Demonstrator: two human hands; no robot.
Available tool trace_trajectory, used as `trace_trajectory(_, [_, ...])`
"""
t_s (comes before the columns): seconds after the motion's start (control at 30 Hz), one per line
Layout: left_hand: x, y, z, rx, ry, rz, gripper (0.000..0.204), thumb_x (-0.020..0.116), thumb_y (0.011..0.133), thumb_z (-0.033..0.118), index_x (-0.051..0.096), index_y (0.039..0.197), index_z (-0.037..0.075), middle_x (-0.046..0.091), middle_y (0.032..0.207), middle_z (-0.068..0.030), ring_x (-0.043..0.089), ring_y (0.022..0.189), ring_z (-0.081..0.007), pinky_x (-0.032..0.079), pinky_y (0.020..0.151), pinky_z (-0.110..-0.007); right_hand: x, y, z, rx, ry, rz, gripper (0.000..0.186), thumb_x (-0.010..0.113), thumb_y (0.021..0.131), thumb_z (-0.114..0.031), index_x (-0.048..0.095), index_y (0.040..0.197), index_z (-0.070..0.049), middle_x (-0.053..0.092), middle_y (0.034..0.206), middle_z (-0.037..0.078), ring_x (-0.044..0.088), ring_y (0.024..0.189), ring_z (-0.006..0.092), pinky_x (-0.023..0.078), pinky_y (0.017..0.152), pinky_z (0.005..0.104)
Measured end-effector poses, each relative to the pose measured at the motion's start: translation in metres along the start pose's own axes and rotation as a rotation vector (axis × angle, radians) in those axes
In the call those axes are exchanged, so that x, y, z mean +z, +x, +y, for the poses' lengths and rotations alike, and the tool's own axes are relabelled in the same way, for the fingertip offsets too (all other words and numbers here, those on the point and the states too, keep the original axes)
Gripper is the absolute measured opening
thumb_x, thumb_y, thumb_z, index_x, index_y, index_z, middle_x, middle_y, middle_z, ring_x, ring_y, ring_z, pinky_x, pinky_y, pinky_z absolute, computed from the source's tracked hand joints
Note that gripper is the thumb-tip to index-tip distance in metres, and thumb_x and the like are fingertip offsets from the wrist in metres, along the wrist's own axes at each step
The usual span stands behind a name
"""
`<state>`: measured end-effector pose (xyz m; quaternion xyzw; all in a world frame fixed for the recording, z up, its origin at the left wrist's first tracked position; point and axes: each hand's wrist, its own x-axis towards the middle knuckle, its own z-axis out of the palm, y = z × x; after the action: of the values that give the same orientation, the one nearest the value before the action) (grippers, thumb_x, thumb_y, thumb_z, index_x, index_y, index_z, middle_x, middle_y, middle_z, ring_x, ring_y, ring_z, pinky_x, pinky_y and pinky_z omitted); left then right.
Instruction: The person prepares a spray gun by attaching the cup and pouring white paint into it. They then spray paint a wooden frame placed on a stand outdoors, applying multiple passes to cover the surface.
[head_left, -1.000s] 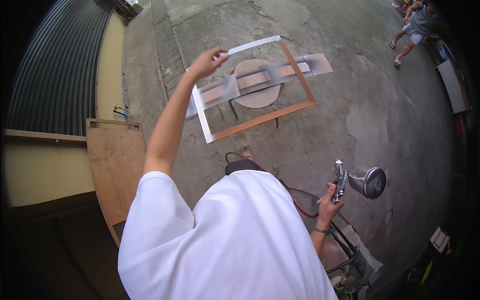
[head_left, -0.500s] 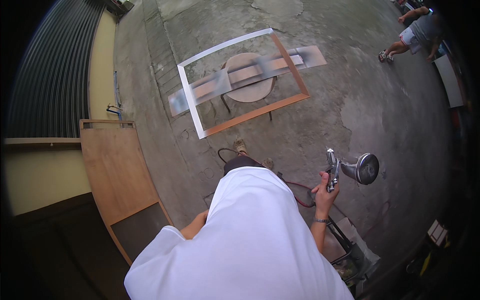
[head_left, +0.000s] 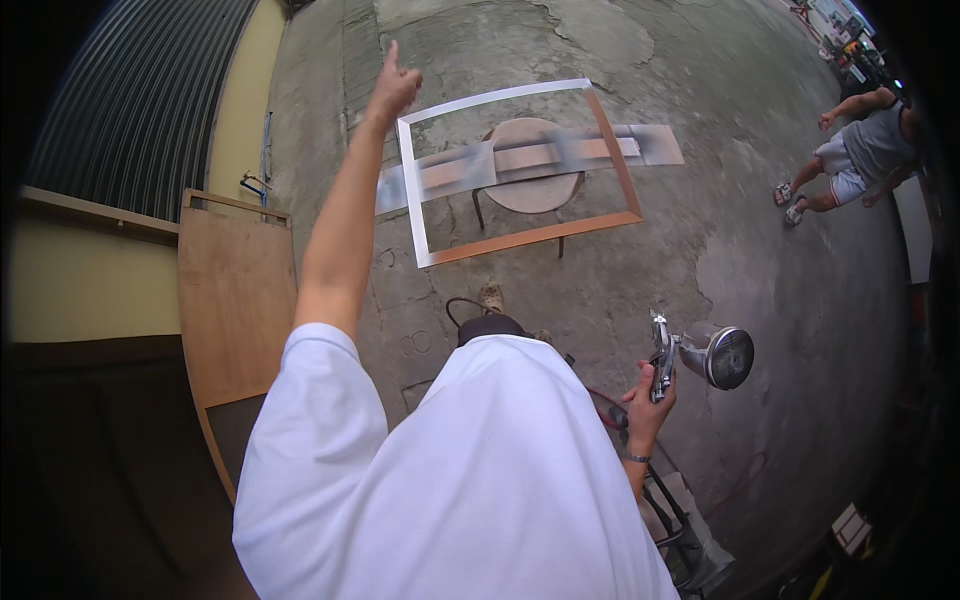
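From where I stand, the right hand is wrapped tight around the spray gun, while the left hand, one finger poking out, is up near the frame over the round stool.

1 head view (wide fisheye): faces down, white shirt close, hands farther.
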<state>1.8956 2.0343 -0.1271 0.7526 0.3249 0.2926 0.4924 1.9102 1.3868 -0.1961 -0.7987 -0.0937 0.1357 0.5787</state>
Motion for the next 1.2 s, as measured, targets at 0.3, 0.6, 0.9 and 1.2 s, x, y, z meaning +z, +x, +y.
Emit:
trace_trajectory(0.3, [0.0,0.102,0.071,0.253,0.334,-0.233,0.069,0.061,0.09,0.018,0.04,0.155,0.011,0.063,0.083,-0.004,0.055,0.068,-0.0112,0.046,0.059,-0.027,0.007,-0.003,0.008,0.006,-0.012,0.119,0.036,0.06,0.104,-0.032,0.059,0.106,0.003,0.069,0.091,0.01,0.058,0.047,0.0111,0.047,0.043,0.0256])
trace_trajectory(0.6, [0.099,-0.148,-0.187,-0.279,0.477,-0.722,0.054,0.05,0.083,0.005,0.061,0.136,0.006,0.067,0.084,-0.007,0.062,0.074,-0.0168,0.052,0.069,-0.032,0.01,-0.002,0.008,0.07,-0.022,0.142,0.029,0.066,0.101,-0.027,0.061,0.103,0.002,0.066,0.086,0.007,0.058,0.049,0.0105,0.047,0.041,0.0252])
trace_trajectory(0.9, [0.035,-0.49,-0.301,-1.215,0.535,-1.273,0.04,0.059,0.095,0.022,0.065,0.131,0.004,0.073,0.105,-0.012,0.069,0.087,-0.0241,0.056,0.074,-0.04,0.037,0.014,-0.042,0.181,-0.087,0.156,0.023,0.069,0.098,-0.021,0.063,0.106,-0.001,0.064,0.083,0.003,0.058,0.053,0.0083,0.048,0.045,0.0243])
trace_trajectory(1.2, [0.11,-0.293,-0.298,-1.009,0.14,-0.478,0.03,0.057,0.102,0.025,0.063,0.12,0.003,0.071,0.095,-0.0079,0.066,0.073,-0.0153,0.049,0.061,-0.029,0.047,0.04,-0.046,0.159,-0.103,0.125,0.029,0.068,0.099,-0.023,0.062,0.116,0.0,0.068,0.097,0.005,0.059,0.059,0.0081,0.049,0.047,0.0237])
